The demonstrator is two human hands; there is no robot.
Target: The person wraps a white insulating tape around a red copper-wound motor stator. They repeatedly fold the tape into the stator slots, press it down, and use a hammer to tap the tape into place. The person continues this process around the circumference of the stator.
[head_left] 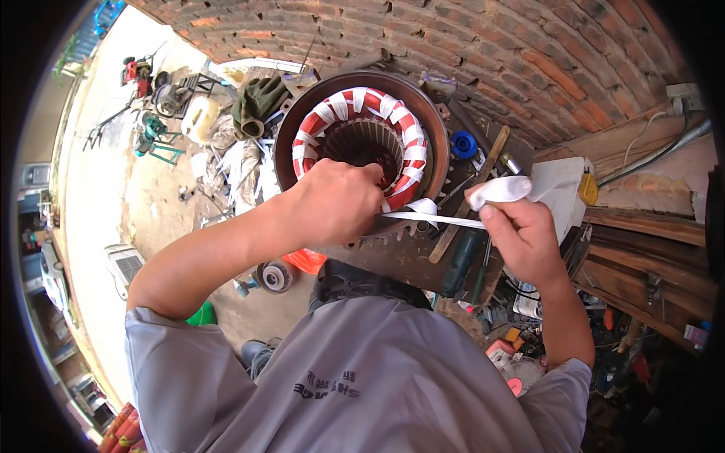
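A round brown metal motor stator (285,143) stands in front of me, its opening facing up. The red coil winding (412,130) around its bore is bound with spaced bands of white tape. My left hand (340,200) is closed over the near side of the winding, its fingertips hidden. My right hand (525,234), to the right of the stator, grips a bundle of white cloth tape (504,192). From it a narrow taut strip runs left to the winding beside my left hand. A loose loop of tape stands up near the stator's rim.
The stator rests on a dark workbench (404,260). To its right lie a wooden stick (495,155), a blue round cap (463,143) and a dark green tool (462,264). A brick wall (453,45) rises behind. Gloves (257,106) and rags lie left.
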